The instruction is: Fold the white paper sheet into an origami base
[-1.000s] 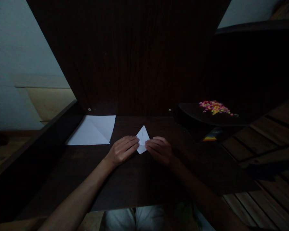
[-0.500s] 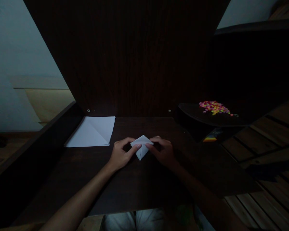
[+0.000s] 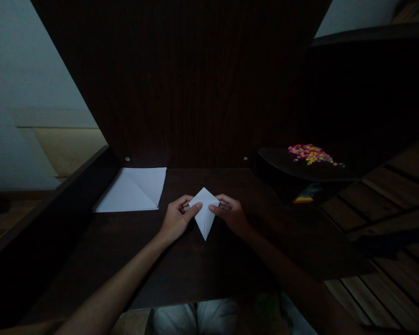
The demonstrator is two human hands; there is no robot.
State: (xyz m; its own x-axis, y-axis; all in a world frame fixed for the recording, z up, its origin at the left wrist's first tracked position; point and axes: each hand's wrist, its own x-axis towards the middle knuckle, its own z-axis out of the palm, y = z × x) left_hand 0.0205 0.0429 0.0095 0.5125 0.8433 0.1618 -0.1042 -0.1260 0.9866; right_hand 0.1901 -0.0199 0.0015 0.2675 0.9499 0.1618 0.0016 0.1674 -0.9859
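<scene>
Dim room, dark wood bench (image 3: 181, 274): one folded paper kite (image 3: 204, 211) sits mid-bench, tip toward the person, left hand (image 3: 176, 216) and right hand (image 3: 232, 213) each with grip clamped on a side corner. Folding looks partway: kite shape and centre seam done, what's left can't be told; one stack of white sheets (image 3: 132, 190), behind-left, has a diagonal crease on top, sheet count unreadable. Farther: one heap of small coloured bits (image 3: 310, 153), uncountable, on one shelf (image 3: 279, 162) at right, and one back panel (image 3: 188, 83) with two pale screw caps (image 3: 127, 159).
</scene>
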